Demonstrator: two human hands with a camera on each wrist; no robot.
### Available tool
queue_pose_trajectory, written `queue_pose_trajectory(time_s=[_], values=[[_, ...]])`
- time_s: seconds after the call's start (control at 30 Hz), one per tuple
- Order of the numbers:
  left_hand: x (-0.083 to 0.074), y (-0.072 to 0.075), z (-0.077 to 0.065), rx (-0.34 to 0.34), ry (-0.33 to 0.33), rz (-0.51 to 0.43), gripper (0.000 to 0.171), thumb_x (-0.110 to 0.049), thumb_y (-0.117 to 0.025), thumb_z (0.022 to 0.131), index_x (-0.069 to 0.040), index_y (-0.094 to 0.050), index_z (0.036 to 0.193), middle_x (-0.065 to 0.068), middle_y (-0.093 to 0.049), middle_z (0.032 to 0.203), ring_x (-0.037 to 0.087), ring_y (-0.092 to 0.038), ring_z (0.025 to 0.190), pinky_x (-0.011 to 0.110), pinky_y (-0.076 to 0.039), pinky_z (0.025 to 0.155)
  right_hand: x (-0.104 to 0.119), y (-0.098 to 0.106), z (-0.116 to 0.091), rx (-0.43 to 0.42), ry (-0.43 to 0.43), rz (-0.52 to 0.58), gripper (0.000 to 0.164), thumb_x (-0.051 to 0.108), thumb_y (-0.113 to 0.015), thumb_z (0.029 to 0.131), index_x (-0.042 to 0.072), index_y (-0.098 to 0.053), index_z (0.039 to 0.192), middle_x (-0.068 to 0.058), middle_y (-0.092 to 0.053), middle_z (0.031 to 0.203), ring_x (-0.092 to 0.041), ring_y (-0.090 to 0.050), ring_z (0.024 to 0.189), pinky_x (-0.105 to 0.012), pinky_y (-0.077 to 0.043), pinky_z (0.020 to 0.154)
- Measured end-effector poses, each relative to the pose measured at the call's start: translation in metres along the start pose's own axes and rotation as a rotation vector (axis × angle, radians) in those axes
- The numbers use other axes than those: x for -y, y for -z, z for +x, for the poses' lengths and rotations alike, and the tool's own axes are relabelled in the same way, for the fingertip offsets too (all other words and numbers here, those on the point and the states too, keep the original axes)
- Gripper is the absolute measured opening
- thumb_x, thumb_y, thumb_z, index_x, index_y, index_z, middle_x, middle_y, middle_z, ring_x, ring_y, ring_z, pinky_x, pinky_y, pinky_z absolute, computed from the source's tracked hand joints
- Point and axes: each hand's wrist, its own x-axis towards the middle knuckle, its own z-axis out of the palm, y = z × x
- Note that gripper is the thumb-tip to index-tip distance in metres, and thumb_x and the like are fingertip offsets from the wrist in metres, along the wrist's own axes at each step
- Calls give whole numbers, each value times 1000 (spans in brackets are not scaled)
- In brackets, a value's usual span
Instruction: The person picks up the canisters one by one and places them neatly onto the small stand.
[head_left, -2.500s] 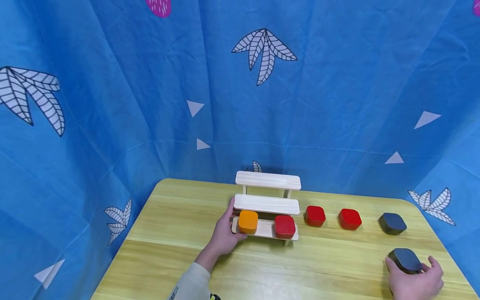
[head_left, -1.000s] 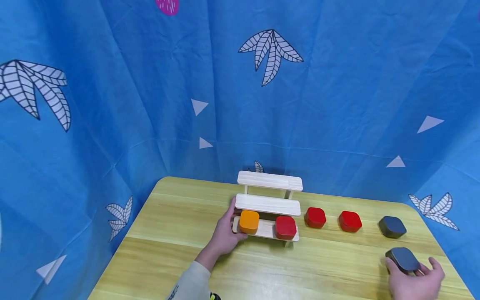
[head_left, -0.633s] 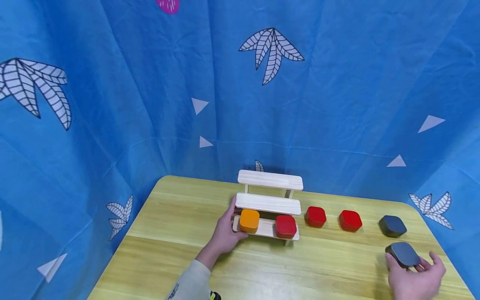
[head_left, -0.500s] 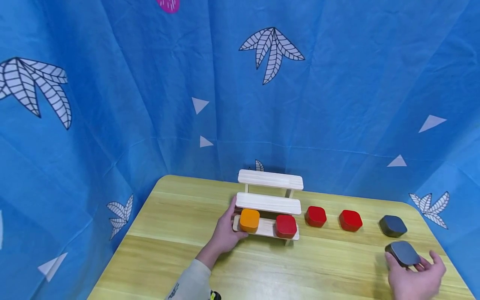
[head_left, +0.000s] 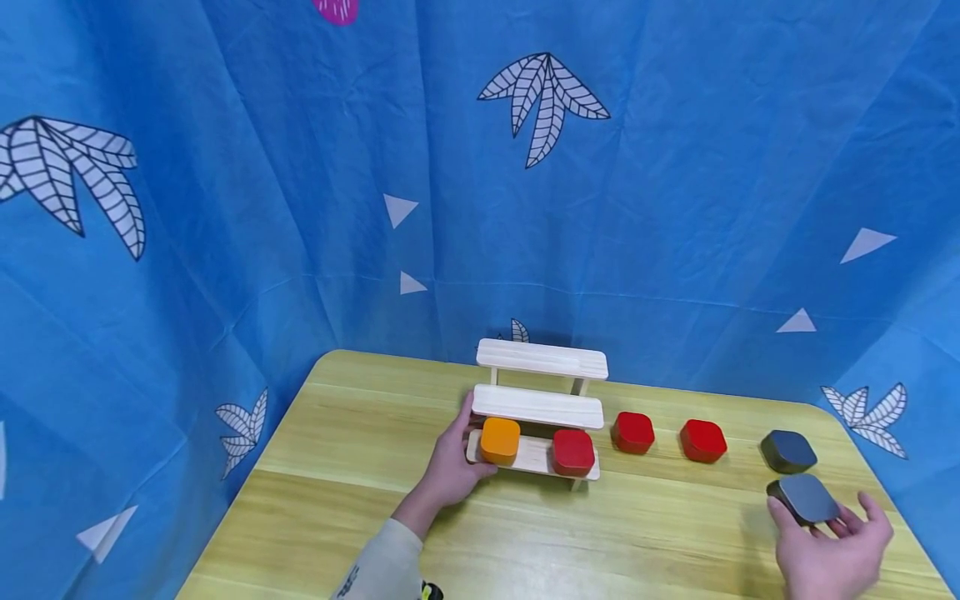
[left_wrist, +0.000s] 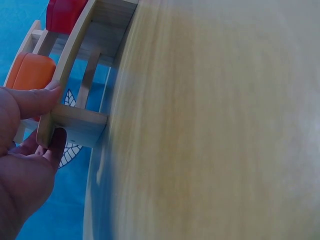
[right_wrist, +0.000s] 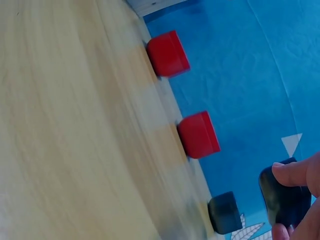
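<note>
My left hand (head_left: 447,477) grips the left end of a white wooden three-tier stand (head_left: 537,407), thumb in front at the lowest tier. On that tier sit an orange rounded-square box (head_left: 500,440) at the left and a red box (head_left: 573,452) at the right. My right hand (head_left: 834,553) holds a dark grey rounded-square box (head_left: 806,498) between thumb and fingers. This box is raised off the table, as the right wrist view shows it apart from the tabletop. A second dark grey box (head_left: 788,451) stands just behind it.
Two more red boxes, one near (head_left: 633,432) and one farther right (head_left: 703,440), stand on the table right of the stand. The wooden table (head_left: 585,542) backs onto a blue patterned curtain (head_left: 675,208).
My right hand has lifted the dark grey box and carried it slightly away from me, closer to the second dark box. My left hand stays on the stand.
</note>
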Motion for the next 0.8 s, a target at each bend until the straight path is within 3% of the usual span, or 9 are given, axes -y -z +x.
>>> queue_pose_trajectory(time_s=[0.2,0.5,0.8], values=[[-2,0,0,1,10,0,125,10,-83,74,-29,-4,162,-1,-48,143,19,-46,129,40,-39,109,5,-2,-5,-11,37,17,96,31,-85,78,38,-28,155,16,-42,130,-7,-40,112,-32,-39,106],[-2,0,0,2,16,-11,126,12,-83,73,-29,-4,162,1,-47,143,20,-49,127,33,-44,103,12,-4,-10,15,64,-3,96,29,-84,79,38,-26,155,3,-42,143,-12,-43,123,-33,-39,108],[0,0,0,3,8,-2,125,12,-83,73,-27,-5,162,2,-47,142,19,-48,127,33,-43,104,19,-6,-18,43,114,16,94,25,-85,80,39,-28,154,5,-43,140,-9,-44,118,-28,-41,103]])
